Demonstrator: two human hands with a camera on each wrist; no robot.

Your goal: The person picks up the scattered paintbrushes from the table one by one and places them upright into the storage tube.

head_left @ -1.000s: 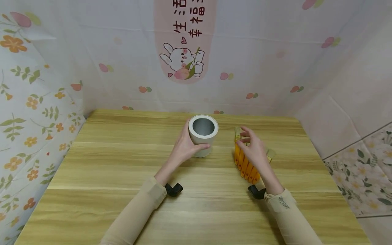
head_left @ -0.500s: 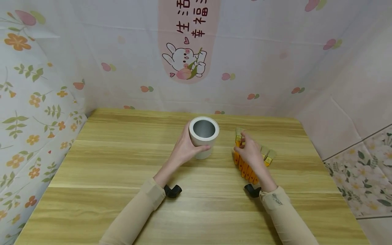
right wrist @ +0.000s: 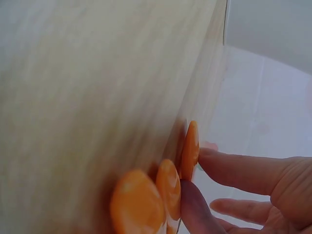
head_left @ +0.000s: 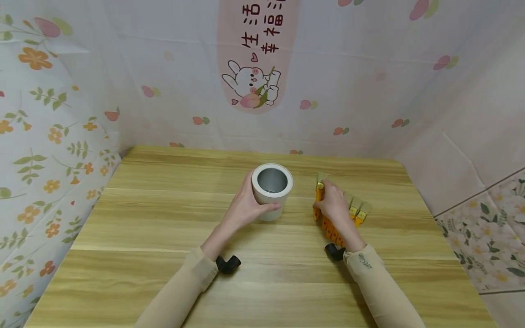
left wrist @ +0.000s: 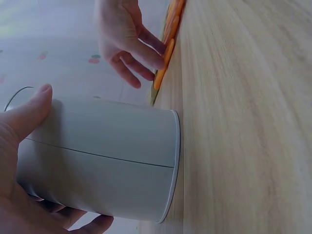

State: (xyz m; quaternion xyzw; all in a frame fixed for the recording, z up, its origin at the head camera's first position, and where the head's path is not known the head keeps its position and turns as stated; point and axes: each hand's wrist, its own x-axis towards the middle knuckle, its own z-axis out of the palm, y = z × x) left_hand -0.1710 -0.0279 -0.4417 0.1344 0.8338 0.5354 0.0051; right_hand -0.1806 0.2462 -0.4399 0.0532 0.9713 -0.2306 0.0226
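Observation:
My left hand (head_left: 246, 205) grips a whitish cylindrical canister (left wrist: 112, 151), thumb on the near side and fingers wrapped behind. The canister stands upright on the table, its open top showing a grey metallic inside. To its right, my right hand (head_left: 335, 207) pinches the leftmost paintbrush (head_left: 318, 196) by its orange handle; in the right wrist view the thumb and a finger (right wrist: 195, 207) meet at that handle. More flat paintbrushes (head_left: 353, 209) with pale bristles lie in a fanned row under the right hand, which partly hides them.
The wood-grain table (head_left: 164, 218) carries everything. A floral cloth (head_left: 184, 82) with a rabbit drawing hangs along the back and left edges, and a pale tiled-look panel (head_left: 471, 159) borders the right. Black wrist mounts (head_left: 228, 264) sit at both sleeves.
My right hand has lowered onto the row, and its fingers have closed on the leftmost paintbrush. The left hand keeps its grip on the canister. The head view has shifted slightly.

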